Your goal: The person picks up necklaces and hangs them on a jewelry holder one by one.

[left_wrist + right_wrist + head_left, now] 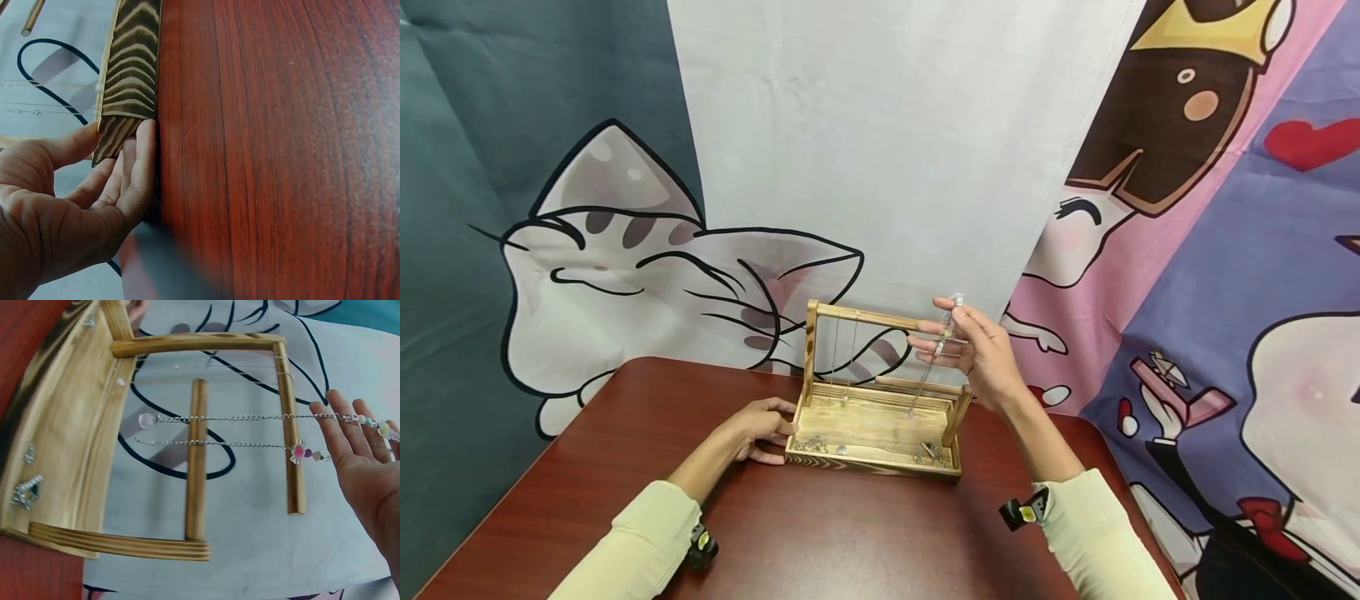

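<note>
Beaded necklace (940, 344), held above the tray of a wooden stand (868, 465), in front of the stand's right part. Grip, from left to right: my left hand (765, 429) clasps the left end of the stand, thumb and fingers bent about the wood. Just beside it, inside the tray, lie a small heap of chain (810, 444) and a round silvery piece (841, 450); above these, two thin necklaces (853, 354) hang from the upper bar (880, 317). My right hand (988, 358) pinches the beaded upper part of the necklace between thumb and forefinger, the other fingers spread and nearly straight. The silver chain hangs in two strands, one bearing a pink candy-shaped bead (299, 451), to a pale pendant (145, 420), and passes before the lower bar (196, 456). Near the tray's right end lies further jewellery (931, 452), too small to make out.

Surface and room, in the same order: my pale yellow sleeves (647, 533) reach over a reddish-brown table (850, 533) with visible grain, on which the stand rests. Behind it hangs a printed cloth (887, 167), with a pale cartoon cat (587, 317) at left, plain white at centre, and a pink and violet ground with cartoon figures and a red heart (1311, 143) at right.
</note>
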A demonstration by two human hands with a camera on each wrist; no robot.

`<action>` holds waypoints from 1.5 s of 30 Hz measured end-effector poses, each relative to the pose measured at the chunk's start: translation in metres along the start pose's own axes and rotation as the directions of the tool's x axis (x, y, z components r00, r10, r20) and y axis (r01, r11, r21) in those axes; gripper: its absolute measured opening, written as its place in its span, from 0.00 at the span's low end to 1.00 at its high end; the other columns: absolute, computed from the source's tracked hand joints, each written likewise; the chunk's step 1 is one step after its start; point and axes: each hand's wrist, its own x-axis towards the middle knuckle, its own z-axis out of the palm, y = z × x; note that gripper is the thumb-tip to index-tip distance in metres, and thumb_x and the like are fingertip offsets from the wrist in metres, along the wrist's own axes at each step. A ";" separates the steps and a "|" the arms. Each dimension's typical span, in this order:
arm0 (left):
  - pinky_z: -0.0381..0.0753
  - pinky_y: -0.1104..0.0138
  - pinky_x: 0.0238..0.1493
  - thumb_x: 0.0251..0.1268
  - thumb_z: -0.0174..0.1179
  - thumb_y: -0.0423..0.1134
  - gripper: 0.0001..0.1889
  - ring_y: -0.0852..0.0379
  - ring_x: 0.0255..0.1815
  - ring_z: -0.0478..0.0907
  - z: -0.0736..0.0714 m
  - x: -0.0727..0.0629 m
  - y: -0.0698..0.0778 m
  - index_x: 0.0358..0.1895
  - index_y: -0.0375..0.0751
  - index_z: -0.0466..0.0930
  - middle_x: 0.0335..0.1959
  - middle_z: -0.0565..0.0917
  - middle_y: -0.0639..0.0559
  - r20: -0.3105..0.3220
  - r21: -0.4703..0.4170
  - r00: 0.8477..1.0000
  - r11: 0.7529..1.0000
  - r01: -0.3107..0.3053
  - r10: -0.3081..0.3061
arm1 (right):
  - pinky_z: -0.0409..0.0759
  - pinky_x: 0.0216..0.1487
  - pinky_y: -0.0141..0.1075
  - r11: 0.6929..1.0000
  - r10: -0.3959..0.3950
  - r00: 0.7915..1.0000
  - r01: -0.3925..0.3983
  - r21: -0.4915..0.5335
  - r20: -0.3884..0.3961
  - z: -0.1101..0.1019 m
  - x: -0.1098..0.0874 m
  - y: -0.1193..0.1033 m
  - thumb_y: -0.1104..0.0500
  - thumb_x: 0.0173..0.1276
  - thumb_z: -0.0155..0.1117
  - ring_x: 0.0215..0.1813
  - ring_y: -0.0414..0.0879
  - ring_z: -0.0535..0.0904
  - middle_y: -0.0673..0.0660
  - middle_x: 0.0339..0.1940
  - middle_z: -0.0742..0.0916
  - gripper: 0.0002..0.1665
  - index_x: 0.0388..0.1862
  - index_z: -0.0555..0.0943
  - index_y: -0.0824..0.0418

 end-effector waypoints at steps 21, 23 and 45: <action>0.97 0.53 0.42 0.80 0.63 0.30 0.28 0.47 0.54 0.89 0.001 -0.002 0.000 0.79 0.35 0.69 0.54 0.90 0.36 0.009 -0.002 1.000 1.000 -0.002 0.002 | 0.96 0.58 0.53 0.997 -0.071 0.995 0.071 -0.002 -0.074 -0.008 0.022 -0.048 0.49 0.96 0.47 0.53 0.54 0.97 0.54 0.50 0.98 0.26 0.81 0.74 0.61; 0.96 0.53 0.42 0.80 0.63 0.30 0.28 0.48 0.54 0.90 0.000 -0.002 0.000 0.79 0.35 0.69 0.55 0.90 0.35 0.010 -0.003 1.000 1.000 -0.002 0.002 | 0.96 0.58 0.53 0.997 -0.078 0.994 0.078 -0.008 -0.079 -0.010 0.025 -0.050 0.50 0.96 0.48 0.53 0.54 0.98 0.54 0.50 0.98 0.26 0.81 0.74 0.61; 0.97 0.54 0.42 0.81 0.62 0.30 0.28 0.47 0.55 0.89 0.000 -0.003 0.002 0.79 0.34 0.68 0.54 0.90 0.36 0.020 0.002 1.000 1.000 -0.002 0.002 | 0.96 0.56 0.50 1.000 0.000 0.984 0.006 0.030 -0.178 -0.045 0.041 -0.040 0.48 0.95 0.51 0.51 0.53 0.98 0.55 0.52 0.97 0.32 0.86 0.68 0.65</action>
